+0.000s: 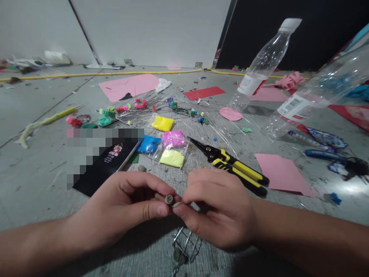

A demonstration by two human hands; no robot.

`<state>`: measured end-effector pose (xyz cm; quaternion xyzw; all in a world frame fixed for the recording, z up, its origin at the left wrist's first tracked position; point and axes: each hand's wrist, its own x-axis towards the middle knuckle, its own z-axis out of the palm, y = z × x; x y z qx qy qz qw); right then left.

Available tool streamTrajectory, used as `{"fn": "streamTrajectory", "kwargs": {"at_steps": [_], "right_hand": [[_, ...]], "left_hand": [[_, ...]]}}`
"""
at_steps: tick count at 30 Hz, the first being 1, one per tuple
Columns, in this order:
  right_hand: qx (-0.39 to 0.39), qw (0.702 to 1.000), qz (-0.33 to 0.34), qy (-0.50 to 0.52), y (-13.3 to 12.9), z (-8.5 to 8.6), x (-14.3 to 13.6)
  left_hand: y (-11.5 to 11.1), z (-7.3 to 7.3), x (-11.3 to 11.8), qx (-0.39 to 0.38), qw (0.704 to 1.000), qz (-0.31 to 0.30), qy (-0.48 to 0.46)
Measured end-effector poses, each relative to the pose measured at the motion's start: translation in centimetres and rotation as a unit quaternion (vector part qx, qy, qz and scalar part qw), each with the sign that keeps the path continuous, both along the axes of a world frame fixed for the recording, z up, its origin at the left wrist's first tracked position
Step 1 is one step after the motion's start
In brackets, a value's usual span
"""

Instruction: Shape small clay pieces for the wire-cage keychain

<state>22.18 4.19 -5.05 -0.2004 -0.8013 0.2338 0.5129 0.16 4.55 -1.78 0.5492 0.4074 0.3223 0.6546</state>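
Observation:
Between the thumb and fingers of my left hand point(138, 202) is a small grey-green clay roll point(169, 199), its spiral end facing me. My right hand point(213, 207) pinches a thin bit of grey-green clay point(177, 204) right beside the roll; I cannot tell whether the two touch. Below my hands lies a silvery wire lattice point(187, 242), partly hidden by my right hand. A darker rolled clay piece point(179, 254) sits at its lower end. Just beyond my left fingers a small grey-green lump point(142, 168) rests on the work surface.
Yellow-and-black pliers point(230, 165) lie beyond my right hand. Packets of pink point(173, 138), blue point(149, 144) and yellow point(163, 123) clay lie ahead, near a dark phone point(109, 161). Two clear plastic bottles point(261, 63) stand at right. Pink paper point(282, 173) and wire scraps are scattered about.

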Motion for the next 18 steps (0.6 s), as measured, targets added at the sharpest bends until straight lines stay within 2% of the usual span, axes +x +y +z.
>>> {"fn": "streamTrajectory", "kwargs": {"at_steps": [8,11,14,18], "right_hand": [[-0.013,1.000,0.022,0.002,0.2,0.1,0.0],[-0.046,0.999,0.028,0.003,0.0,0.5,0.1],[-0.168,0.984,0.057,0.015,-0.4,1.0,0.0],[-0.345,0.929,0.127,0.041,-0.5,1.2,-0.4]], "left_hand": [[-0.1,0.2,-0.2,0.016,1.000,-0.006,0.023],[0.0,0.1,-0.2,0.018,1.000,-0.002,0.017],[0.1,0.1,-0.1,0.030,0.999,0.026,0.006],[0.0,0.2,0.0,0.079,0.994,0.065,0.033]]}}
